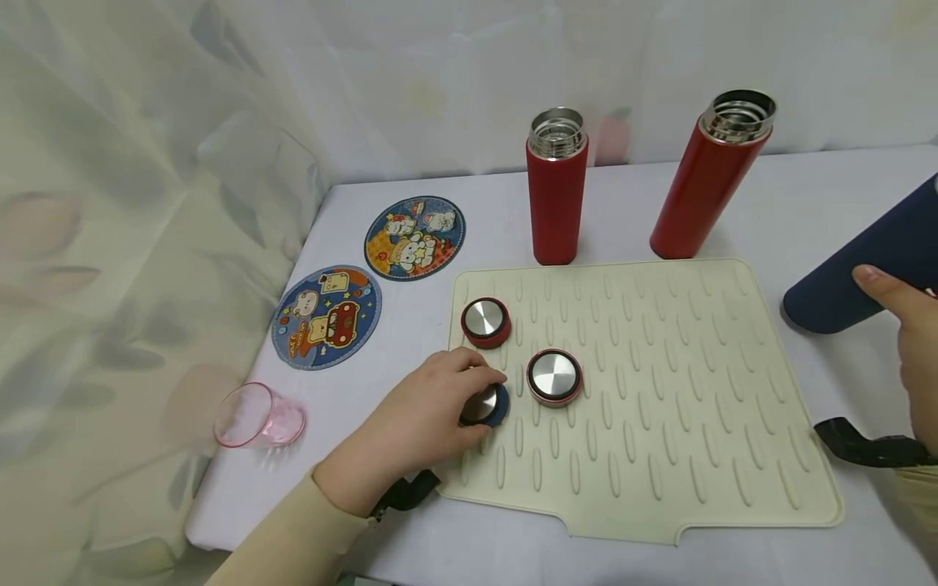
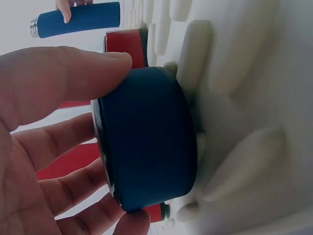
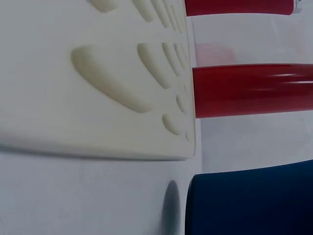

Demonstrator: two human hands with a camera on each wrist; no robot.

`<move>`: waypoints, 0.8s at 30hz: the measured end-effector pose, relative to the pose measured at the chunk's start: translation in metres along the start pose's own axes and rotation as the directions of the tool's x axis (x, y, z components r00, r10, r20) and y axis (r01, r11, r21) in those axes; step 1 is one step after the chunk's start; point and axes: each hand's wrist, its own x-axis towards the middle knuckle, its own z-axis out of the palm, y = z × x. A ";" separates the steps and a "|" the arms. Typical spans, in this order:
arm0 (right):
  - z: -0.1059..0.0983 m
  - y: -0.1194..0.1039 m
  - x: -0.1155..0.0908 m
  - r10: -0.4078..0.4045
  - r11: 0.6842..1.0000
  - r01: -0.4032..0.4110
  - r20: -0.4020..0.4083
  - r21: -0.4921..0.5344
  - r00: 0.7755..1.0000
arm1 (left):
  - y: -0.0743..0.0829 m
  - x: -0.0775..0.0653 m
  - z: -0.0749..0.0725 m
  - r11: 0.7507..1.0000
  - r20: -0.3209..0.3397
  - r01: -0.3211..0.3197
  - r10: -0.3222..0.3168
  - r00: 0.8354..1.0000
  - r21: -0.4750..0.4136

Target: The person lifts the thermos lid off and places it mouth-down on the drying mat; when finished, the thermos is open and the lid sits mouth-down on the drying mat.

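Note:
My left hand (image 1: 440, 399) pinches a blue bottle lid (image 2: 146, 139) with a steel top between thumb and fingertips, low over the left part of the cream drying mat (image 1: 659, 391). Whether the lid touches the mat I cannot tell. Two red lids, one (image 1: 486, 319) behind it and another (image 1: 554, 376) to its right, lie steel side up on the mat. At the right edge my right hand (image 1: 916, 350) grips a dark blue thermos bottle (image 1: 865, 268) beside the mat. The left wrist view shows that bottle's bare steel neck.
Two lidless red thermos bottles, one left (image 1: 557, 199) and one right (image 1: 703, 187), stand behind the mat. Two round cartoon coasters, one farther back (image 1: 415, 238) and one nearer (image 1: 326, 317), lie at the left. A pink clear glass (image 1: 260, 417) is near the table's left edge.

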 end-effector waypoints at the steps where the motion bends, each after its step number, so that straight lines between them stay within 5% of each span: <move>1: 0.001 -0.001 -0.001 0.012 1.000 -0.012 -0.003 -0.005 1.000 | 0.000 0.000 0.000 1.000 0.002 -0.002 0.002 1.000 -0.001; 9: 0.011 -0.009 -0.006 -0.209 0.978 0.211 -0.106 0.000 0.972 | 0.002 0.003 0.002 1.000 0.015 -0.007 0.006 1.000 0.014; 16: 0.009 -0.013 -0.013 -0.062 0.997 0.057 -0.111 -0.045 0.992 | 0.003 0.003 0.002 1.000 0.026 -0.003 0.002 1.000 0.013; 24: 0.011 -0.010 -0.010 -0.027 1.000 0.028 -0.095 0.005 0.995 | 0.005 0.002 0.001 1.000 0.038 0.006 -0.007 0.999 0.030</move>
